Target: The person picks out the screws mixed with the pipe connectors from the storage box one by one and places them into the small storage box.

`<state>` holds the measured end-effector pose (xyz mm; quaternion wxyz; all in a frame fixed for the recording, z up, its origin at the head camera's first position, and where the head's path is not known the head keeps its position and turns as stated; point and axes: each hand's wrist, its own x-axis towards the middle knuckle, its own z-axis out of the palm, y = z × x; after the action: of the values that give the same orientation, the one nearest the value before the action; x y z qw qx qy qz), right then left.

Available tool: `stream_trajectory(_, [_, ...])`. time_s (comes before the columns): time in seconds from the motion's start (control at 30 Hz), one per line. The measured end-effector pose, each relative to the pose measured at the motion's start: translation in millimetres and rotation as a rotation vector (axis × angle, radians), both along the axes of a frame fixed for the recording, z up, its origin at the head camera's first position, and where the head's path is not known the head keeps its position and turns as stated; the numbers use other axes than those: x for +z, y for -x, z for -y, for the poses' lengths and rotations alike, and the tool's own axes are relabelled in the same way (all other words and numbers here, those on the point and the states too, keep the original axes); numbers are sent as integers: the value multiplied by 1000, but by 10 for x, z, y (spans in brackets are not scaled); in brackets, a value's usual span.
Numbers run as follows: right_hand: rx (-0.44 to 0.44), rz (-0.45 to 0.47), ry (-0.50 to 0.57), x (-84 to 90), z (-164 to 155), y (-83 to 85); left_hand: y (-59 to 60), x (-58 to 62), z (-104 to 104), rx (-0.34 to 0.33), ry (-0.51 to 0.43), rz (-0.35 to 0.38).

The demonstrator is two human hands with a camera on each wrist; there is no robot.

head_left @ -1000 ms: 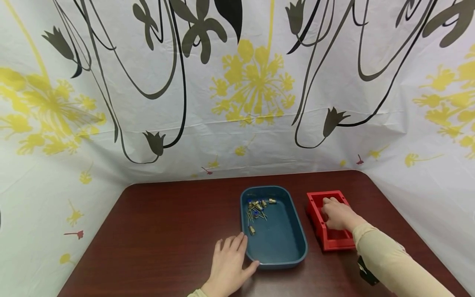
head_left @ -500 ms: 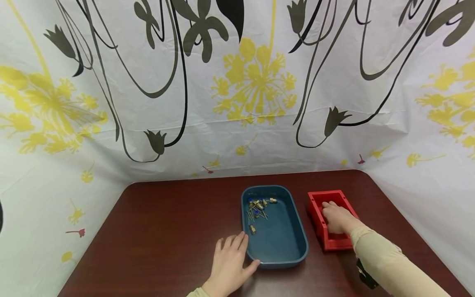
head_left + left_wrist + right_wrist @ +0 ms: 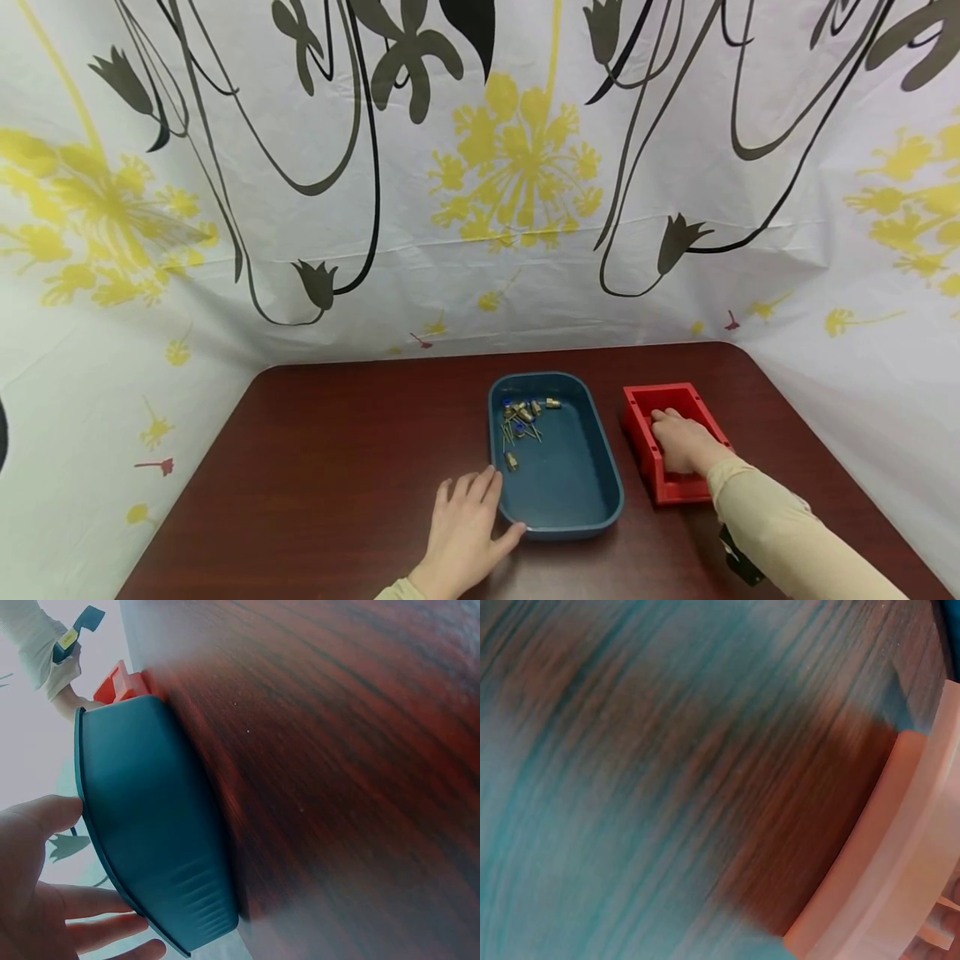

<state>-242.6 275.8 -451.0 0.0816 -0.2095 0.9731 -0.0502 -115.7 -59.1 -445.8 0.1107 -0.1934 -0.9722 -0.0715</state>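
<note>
My left hand (image 3: 462,533) rests relaxed at the near left corner of a dark blue tray (image 3: 566,528), fingertips and thumb touching its rim. In the left wrist view, the thumb and fingers (image 3: 105,930) lie against the lip of the tray (image 3: 150,795). Small brass fittings (image 3: 523,412), some with blue parts, lie with thin pins in the tray's far left portion. My right hand (image 3: 684,442) reaches down inside a red bin (image 3: 663,492), fingers bent downward. Its fingertips are hidden, so I cannot tell what they hold. In the right wrist view, the bin's outer wall (image 3: 885,870) fills the lower right.
Both containers stand on a dark reddish-brown table (image 3: 360,467), the bin to the right of the tray with a narrow gap between. A white curtain (image 3: 420,192) with flower prints hangs behind the table. A black wrist device (image 3: 738,558) sits under the right sleeve.
My right hand has shifted slightly toward the near end of the red bin. The left hand, tray and fittings hold their places; the head view has drifted a little.
</note>
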Motion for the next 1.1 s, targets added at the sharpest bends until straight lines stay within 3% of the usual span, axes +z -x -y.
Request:
stream_trajectory(0.37, [22, 5, -9, 127, -2, -12, -14, -14, -4, 1, 7, -6])
stream_trajectory(0.6, [98, -65, 7, 320, -6, -40, -17, -7, -3, 1, 3, -7])
stream_trajectory(0.8, [98, -86, -18, 502, -13, -57, -11, -13, 2, -5, 2, 2])
stream_trajectory(1.1, [104, -199, -22, 876, -4, -33, 7, -6, 13, -11, 4, -24])
